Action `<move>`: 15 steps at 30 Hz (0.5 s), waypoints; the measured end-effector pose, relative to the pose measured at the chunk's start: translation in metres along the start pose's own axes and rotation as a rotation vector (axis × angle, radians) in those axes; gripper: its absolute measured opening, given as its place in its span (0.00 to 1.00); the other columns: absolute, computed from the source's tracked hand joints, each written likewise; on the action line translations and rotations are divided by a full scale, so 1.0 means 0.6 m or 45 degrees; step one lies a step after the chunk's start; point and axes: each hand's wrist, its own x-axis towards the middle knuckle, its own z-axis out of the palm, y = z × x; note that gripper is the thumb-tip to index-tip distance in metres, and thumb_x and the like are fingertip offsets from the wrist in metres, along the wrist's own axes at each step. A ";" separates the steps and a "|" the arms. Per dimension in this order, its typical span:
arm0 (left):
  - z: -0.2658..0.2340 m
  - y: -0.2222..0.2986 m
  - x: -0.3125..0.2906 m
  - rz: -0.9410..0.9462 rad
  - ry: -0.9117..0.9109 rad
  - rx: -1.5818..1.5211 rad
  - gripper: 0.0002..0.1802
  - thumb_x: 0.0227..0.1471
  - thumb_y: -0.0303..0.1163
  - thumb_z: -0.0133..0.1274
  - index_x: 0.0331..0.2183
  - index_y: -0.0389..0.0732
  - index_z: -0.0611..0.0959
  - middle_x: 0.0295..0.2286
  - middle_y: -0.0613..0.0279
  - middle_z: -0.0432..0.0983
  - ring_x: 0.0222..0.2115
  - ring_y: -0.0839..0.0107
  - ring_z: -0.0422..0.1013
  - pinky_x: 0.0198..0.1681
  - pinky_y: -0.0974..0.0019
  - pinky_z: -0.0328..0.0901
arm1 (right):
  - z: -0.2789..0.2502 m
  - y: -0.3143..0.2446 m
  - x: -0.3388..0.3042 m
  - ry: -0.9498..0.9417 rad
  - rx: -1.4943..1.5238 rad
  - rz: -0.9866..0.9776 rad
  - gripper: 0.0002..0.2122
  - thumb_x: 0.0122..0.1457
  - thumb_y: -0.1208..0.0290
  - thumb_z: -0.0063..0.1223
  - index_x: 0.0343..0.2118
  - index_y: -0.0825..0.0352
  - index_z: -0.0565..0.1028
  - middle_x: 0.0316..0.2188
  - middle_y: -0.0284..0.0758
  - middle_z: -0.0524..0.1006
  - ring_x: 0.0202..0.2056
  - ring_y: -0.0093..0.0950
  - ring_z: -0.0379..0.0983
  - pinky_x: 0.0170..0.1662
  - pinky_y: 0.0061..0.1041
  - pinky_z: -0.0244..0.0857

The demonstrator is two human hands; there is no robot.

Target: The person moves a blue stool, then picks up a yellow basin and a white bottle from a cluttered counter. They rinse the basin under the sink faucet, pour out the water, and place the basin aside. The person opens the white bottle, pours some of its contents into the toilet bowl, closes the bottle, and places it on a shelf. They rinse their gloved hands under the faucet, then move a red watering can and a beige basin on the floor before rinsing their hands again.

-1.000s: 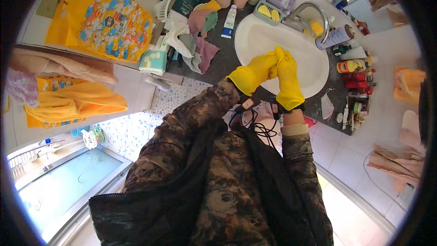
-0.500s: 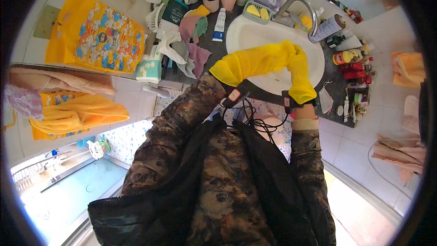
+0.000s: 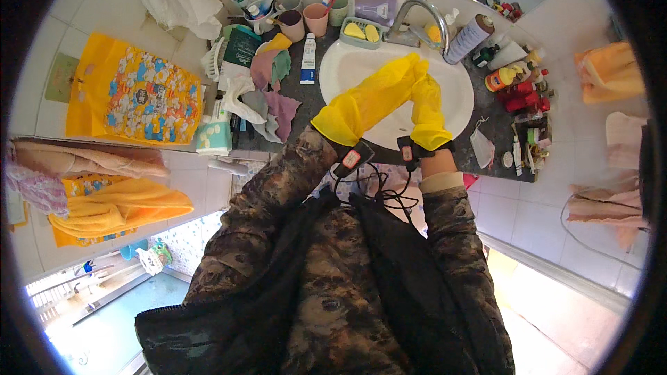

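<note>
Both my hands wear yellow rubber gloves and meet over the white washbasin (image 3: 445,97). My left hand (image 3: 389,82) reaches up and to the right, its fingertips against my right hand (image 3: 427,101). Yellow glove lies on yellow glove there, so the single fingers do not stand out and I cannot see anything held between them. Behind the hands curves a chrome tap (image 3: 417,3). A green soap dish (image 3: 361,33) with yellow sponges sits on the basin's back left rim. Small dark devices with cables are strapped at both wrists.
On the dark counter (image 3: 309,97) lie a toothpaste tube (image 3: 308,59) and several cloths (image 3: 267,107); cups (image 3: 316,19) with toothbrushes stand behind. A spray can (image 3: 469,38), bottles (image 3: 521,90) and a white mask (image 3: 481,146) are at right. Towels (image 3: 125,205) hang at left.
My right hand has come left toward my left hand, and the gloves now meet closer together. The whole view has shifted a little, so the counter things appear further left.
</note>
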 end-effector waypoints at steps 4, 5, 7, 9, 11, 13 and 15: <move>-0.017 -0.003 -0.017 0.025 -0.034 0.240 0.23 0.59 0.28 0.43 0.56 0.37 0.67 0.55 0.58 0.63 0.57 0.67 0.60 0.61 0.66 0.52 | 0.017 -0.013 -0.005 -0.159 0.463 0.081 0.20 0.65 0.58 0.42 0.52 0.68 0.69 0.46 0.45 0.74 0.47 0.38 0.70 0.49 0.31 0.64; -0.019 -0.005 -0.017 0.021 -0.044 0.305 0.23 0.59 0.28 0.43 0.56 0.37 0.67 0.55 0.58 0.64 0.56 0.67 0.60 0.61 0.66 0.52 | 0.022 -0.017 -0.006 -0.238 0.557 0.006 0.20 0.65 0.58 0.42 0.52 0.68 0.68 0.46 0.45 0.73 0.47 0.38 0.69 0.49 0.31 0.64; -0.018 -0.005 -0.016 0.006 -0.073 0.441 0.23 0.59 0.28 0.43 0.56 0.37 0.67 0.55 0.58 0.64 0.56 0.67 0.60 0.60 0.66 0.53 | 0.029 -0.024 -0.010 -0.215 0.453 0.080 0.21 0.65 0.58 0.41 0.53 0.68 0.68 0.47 0.45 0.72 0.48 0.38 0.69 0.50 0.31 0.63; -0.015 -0.006 -0.022 -0.006 -0.107 0.577 0.23 0.59 0.27 0.43 0.56 0.37 0.67 0.55 0.58 0.64 0.56 0.67 0.60 0.60 0.66 0.53 | 0.029 -0.030 -0.014 -0.224 0.413 0.074 0.21 0.65 0.57 0.41 0.54 0.68 0.67 0.48 0.44 0.71 0.49 0.38 0.68 0.51 0.32 0.62; -0.009 -0.012 -0.034 -0.010 -0.159 0.714 0.22 0.59 0.27 0.44 0.56 0.37 0.68 0.55 0.58 0.65 0.55 0.67 0.61 0.59 0.66 0.54 | 0.018 -0.034 -0.016 -0.227 0.382 0.055 0.22 0.65 0.56 0.41 0.54 0.67 0.66 0.49 0.44 0.70 0.50 0.38 0.67 0.52 0.32 0.61; -0.004 -0.021 -0.056 0.010 -0.215 0.834 0.22 0.60 0.27 0.44 0.55 0.37 0.68 0.54 0.57 0.65 0.55 0.67 0.61 0.59 0.66 0.54 | 0.000 -0.038 -0.014 -0.231 0.332 0.011 0.22 0.65 0.56 0.40 0.55 0.67 0.65 0.50 0.44 0.69 0.51 0.38 0.66 0.53 0.32 0.60; 0.001 -0.037 -0.087 0.062 -0.245 0.952 0.22 0.60 0.27 0.44 0.55 0.37 0.68 0.54 0.57 0.65 0.55 0.67 0.61 0.59 0.66 0.55 | -0.033 -0.042 -0.001 -0.207 0.245 -0.042 0.23 0.65 0.55 0.40 0.56 0.67 0.64 0.51 0.44 0.69 0.51 0.38 0.65 0.54 0.33 0.59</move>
